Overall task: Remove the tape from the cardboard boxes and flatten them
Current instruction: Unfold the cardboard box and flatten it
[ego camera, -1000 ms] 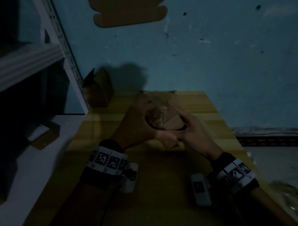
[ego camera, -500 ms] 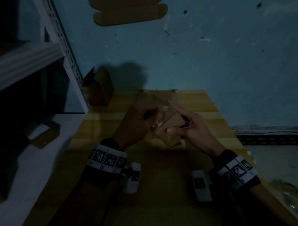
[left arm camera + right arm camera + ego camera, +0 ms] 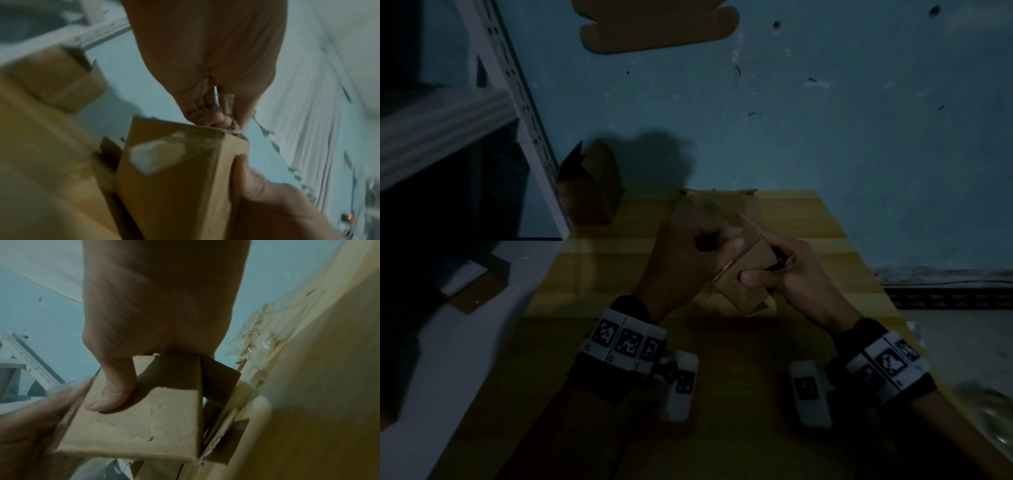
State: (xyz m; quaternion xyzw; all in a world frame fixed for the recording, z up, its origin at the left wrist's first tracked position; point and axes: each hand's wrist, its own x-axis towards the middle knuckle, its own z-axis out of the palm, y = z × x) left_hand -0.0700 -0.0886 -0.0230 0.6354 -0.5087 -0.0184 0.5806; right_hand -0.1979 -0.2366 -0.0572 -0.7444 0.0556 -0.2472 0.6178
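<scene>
A small brown cardboard box (image 3: 748, 274) is held above the yellow table (image 3: 808, 219). My right hand (image 3: 763, 270) grips it, thumb pressed on its near face (image 3: 111, 394), fingers behind it. My left hand (image 3: 722, 246), just left of the box, has its fingers curled and pinches a strip of clear tape (image 3: 227, 104). The strip still runs onto the box's top edge (image 3: 185, 138). In the right wrist view the box face (image 3: 144, 418) shows a rough torn patch. The left hand (image 3: 30, 426) is blurred there.
An opened cardboard box (image 3: 592, 185) stands at the table's back left beside a white metal shelf post (image 3: 517, 102). A flattened box (image 3: 654, 27) lies on the blue floor beyond. Crumpled clear tape (image 3: 261, 340) lies on the table to the right. A cardboard piece (image 3: 472, 284) lies at left.
My left hand came off the box and pulled up and to the left, peeling the tape away. The right hand kept hold of the box, whose near face now shows.
</scene>
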